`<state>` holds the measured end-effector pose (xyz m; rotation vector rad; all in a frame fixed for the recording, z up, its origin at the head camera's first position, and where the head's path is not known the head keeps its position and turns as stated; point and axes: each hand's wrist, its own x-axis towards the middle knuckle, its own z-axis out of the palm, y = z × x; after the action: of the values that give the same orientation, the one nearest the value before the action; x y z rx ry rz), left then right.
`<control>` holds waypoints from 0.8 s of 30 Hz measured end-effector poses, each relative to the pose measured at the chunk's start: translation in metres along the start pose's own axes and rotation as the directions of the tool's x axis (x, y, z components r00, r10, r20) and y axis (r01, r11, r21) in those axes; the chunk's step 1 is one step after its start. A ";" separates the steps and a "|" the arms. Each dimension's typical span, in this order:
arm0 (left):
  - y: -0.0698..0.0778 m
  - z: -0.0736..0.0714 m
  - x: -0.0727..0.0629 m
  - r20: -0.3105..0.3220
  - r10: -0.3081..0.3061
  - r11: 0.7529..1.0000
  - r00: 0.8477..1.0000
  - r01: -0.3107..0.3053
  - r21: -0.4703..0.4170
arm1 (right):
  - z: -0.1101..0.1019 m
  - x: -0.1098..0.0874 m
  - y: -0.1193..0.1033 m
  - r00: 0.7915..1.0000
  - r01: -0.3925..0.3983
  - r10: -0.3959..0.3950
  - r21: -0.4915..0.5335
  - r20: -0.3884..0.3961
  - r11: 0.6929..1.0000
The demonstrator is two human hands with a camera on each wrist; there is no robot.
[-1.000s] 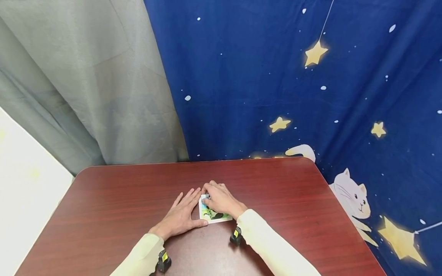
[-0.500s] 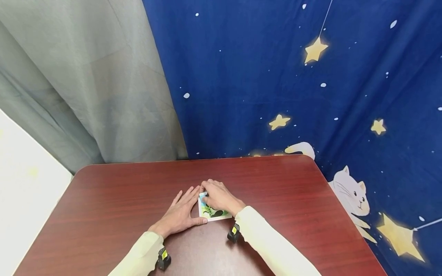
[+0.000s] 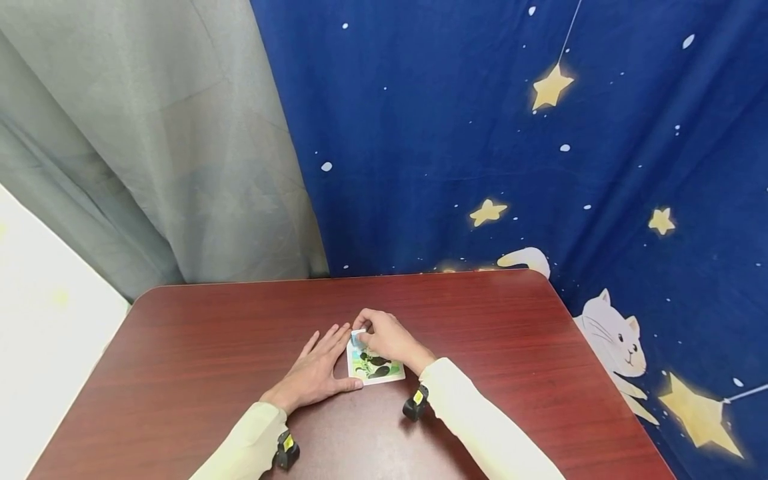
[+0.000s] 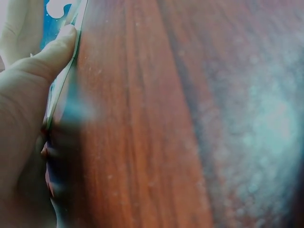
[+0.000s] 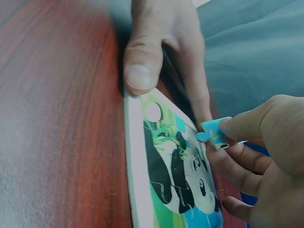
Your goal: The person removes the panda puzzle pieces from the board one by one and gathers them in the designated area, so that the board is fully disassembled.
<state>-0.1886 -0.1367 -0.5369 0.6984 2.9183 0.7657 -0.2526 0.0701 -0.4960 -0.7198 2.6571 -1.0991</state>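
The left hand (image 3: 312, 377) is lying flat beside the jigsaw board (image 3: 384, 375), its fingers extended and grasping nothing; its thumb is resting on the board's near-left corner, while its fingertips are reaching close to the far-left corner. The right hand (image 3: 387, 337) is grasping a small blue jigsaw piece (image 5: 216, 134), pinching it between thumb and fingers; the piece is sitting tilted at the board's far-left corner, just beside the left hand's forefinger; whether it is touching the board cannot be told. The board is lying on the reddish-brown table (image 3: 228, 347), showing a black-and-white panda picture with green and blue parts inside a white border; seams between fitted pieces are showing in the right wrist view. Pale sleeves are covering both forearms; a black wrist device with a yellow patch is sitting at the left wrist (image 3: 287, 450), and a matching one at the right. Behind the table a grey curtain (image 3: 150, 133) is hanging at left; a blue curtain (image 3: 420, 133) is hanging beside it, bearing yellow stars (image 3: 552, 87) and a white cat (image 3: 612, 337).
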 end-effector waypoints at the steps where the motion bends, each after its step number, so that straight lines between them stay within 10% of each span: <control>1: 0.001 0.000 0.000 0.011 -0.008 1.000 1.000 0.008 0.004 | -0.002 -0.001 0.001 1.000 0.003 -0.003 0.018 -0.003 1.000; 24: 0.004 -0.004 0.001 0.077 -0.053 0.997 0.996 0.050 0.052 | -0.056 -0.022 0.045 0.994 -0.104 0.105 0.040 -0.025 0.994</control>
<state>-0.1887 -0.1354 -0.5313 0.6389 2.8820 0.6470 -0.2692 0.1428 -0.4887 -0.5561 2.6538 -1.1371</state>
